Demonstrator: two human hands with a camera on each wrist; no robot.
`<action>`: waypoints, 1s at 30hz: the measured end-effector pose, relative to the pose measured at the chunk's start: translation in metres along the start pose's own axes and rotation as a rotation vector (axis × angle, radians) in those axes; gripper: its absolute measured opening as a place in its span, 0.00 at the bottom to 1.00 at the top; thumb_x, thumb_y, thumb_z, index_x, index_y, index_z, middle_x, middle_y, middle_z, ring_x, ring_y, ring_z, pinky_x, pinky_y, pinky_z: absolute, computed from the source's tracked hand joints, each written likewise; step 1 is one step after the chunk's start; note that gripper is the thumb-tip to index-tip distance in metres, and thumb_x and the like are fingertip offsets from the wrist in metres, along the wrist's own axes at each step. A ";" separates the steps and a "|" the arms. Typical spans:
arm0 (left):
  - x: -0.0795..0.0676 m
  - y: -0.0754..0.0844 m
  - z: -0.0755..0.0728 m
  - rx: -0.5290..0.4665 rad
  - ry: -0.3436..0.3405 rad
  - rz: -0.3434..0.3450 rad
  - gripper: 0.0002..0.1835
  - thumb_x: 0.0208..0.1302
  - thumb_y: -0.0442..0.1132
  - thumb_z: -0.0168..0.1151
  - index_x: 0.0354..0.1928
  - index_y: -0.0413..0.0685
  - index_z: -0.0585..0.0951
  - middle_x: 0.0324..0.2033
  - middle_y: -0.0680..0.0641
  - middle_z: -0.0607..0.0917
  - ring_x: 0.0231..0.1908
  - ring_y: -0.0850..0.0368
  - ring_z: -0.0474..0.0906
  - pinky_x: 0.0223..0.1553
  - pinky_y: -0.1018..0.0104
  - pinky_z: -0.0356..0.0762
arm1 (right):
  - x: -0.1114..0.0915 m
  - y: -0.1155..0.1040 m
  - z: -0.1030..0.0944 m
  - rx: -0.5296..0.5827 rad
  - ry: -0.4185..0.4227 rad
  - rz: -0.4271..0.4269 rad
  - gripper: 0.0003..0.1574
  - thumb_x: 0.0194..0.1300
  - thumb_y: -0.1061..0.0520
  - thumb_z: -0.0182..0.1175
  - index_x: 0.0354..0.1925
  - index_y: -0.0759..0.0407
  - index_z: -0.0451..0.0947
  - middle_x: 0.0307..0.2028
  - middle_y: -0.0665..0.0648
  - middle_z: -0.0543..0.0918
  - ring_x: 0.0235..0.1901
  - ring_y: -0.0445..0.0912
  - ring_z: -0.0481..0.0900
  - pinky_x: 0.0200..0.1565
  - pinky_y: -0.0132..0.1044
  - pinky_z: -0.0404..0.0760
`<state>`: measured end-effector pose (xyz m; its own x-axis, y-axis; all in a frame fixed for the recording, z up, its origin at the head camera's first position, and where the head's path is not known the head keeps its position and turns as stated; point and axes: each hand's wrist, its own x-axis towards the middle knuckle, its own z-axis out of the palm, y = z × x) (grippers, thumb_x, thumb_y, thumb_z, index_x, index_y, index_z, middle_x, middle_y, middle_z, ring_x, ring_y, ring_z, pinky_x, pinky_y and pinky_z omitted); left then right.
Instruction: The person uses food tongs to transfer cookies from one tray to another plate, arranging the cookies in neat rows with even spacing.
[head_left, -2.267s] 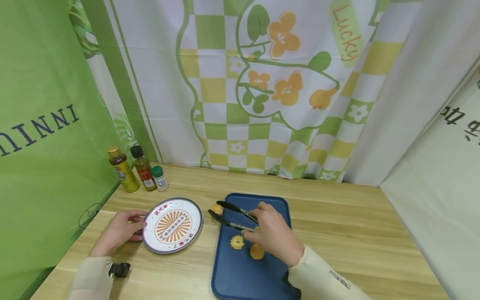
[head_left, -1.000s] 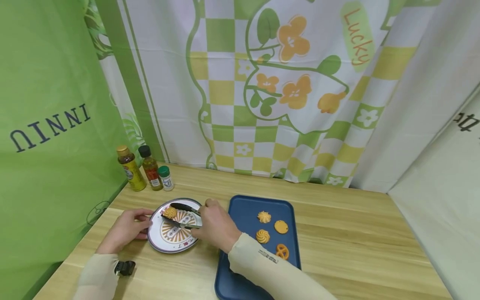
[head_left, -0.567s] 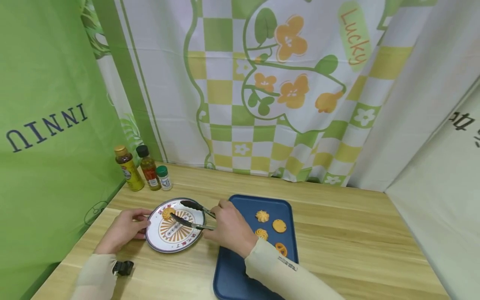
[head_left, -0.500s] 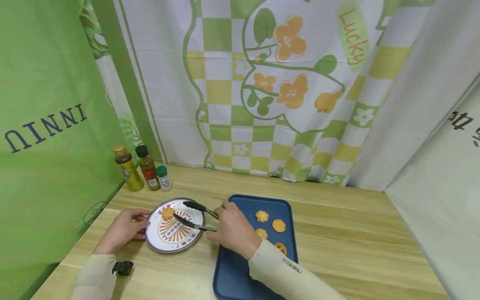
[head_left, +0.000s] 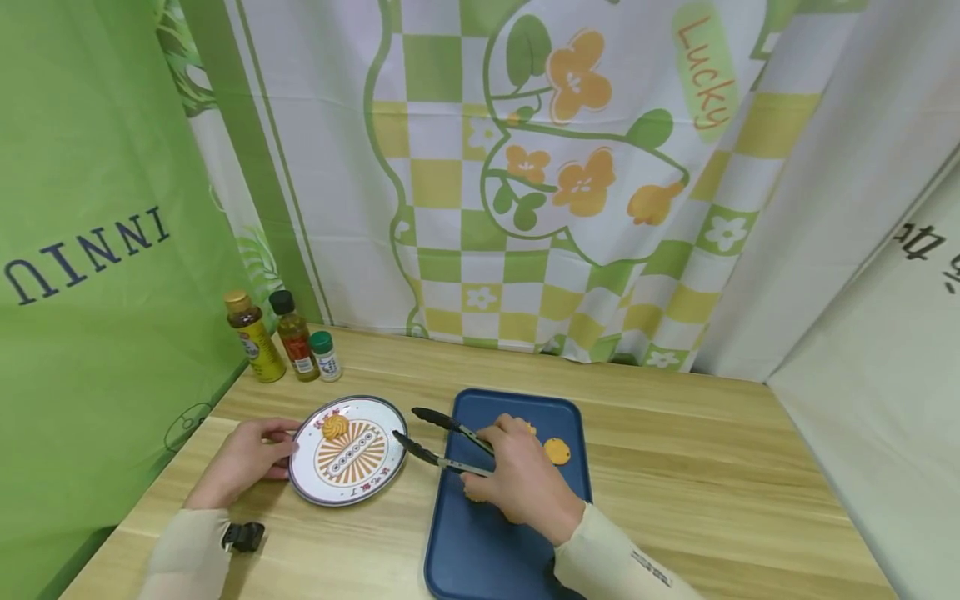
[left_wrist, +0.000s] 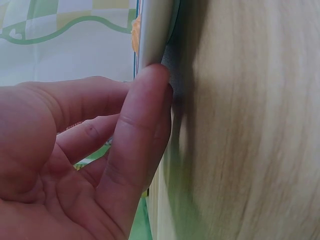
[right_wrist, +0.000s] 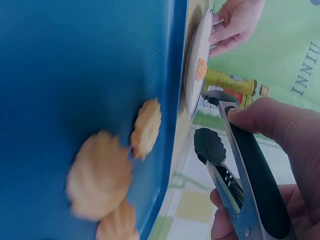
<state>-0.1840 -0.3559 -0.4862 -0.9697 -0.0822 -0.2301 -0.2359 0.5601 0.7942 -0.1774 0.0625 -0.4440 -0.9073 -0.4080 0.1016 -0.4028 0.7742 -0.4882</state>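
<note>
My left hand (head_left: pixel 247 458) grips the left rim of a round patterned plate (head_left: pixel 382 479), with its fingertips against the edge in the left wrist view. One swirled butter cookie (head_left: pixel 335 427) lies on the plate's upper left. In my right hand (head_left: pixel 525 475) is a pair of black-tipped metal tongs (right_wrist: pixel 235 145), spread apart with nothing between the tips. The tongs point left, across the gap between the plate and the blue tray (head_left: pixel 487 567). Beneath this hand, cookies lie on the tray, including a round one (head_left: pixel 557 451) and a scalloped one (right_wrist: pixel 100 175); some are hidden in the head view.
Two sauce bottles (head_left: pixel 258 346) and a green-capped shaker (head_left: pixel 326 357) stand at the back left of the wooden table (head_left: pixel 675 467). A patterned curtain (head_left: pixel 480 208) hangs along the back, and a green cloth wall (head_left: pixel 97 350) borders the left side.
The tongs carried the swirled cookie from the tray's left edge to the plate and let go of it. Then my right hand drew back rightward over the tray. The left hand kept its place.
</note>
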 end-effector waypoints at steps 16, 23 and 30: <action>-0.001 0.001 0.000 -0.009 -0.010 -0.005 0.26 0.82 0.29 0.59 0.76 0.24 0.72 0.55 0.29 0.81 0.41 0.53 0.86 0.40 0.62 0.97 | -0.046 0.060 -0.046 -0.030 0.090 0.157 0.35 0.58 0.50 0.86 0.59 0.65 0.89 0.46 0.58 0.84 0.41 0.48 0.80 0.37 0.42 0.84; 0.000 0.000 0.000 -0.007 -0.012 -0.008 0.26 0.82 0.29 0.60 0.76 0.24 0.72 0.55 0.29 0.81 0.42 0.53 0.86 0.40 0.61 0.97 | -0.058 0.081 -0.062 -0.063 0.096 0.176 0.36 0.57 0.50 0.86 0.58 0.67 0.89 0.45 0.59 0.86 0.42 0.49 0.81 0.39 0.44 0.85; 0.000 0.000 -0.001 -0.009 -0.012 -0.001 0.26 0.81 0.29 0.60 0.75 0.24 0.73 0.54 0.30 0.82 0.42 0.53 0.86 0.40 0.62 0.97 | -0.064 0.095 -0.071 -0.076 0.049 0.228 0.38 0.59 0.47 0.85 0.60 0.68 0.87 0.50 0.62 0.87 0.47 0.54 0.85 0.43 0.51 0.91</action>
<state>-0.1841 -0.3562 -0.4857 -0.9686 -0.0726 -0.2379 -0.2377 0.5524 0.7990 -0.1659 0.1970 -0.4352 -0.9799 -0.1958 0.0389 -0.1929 0.8786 -0.4368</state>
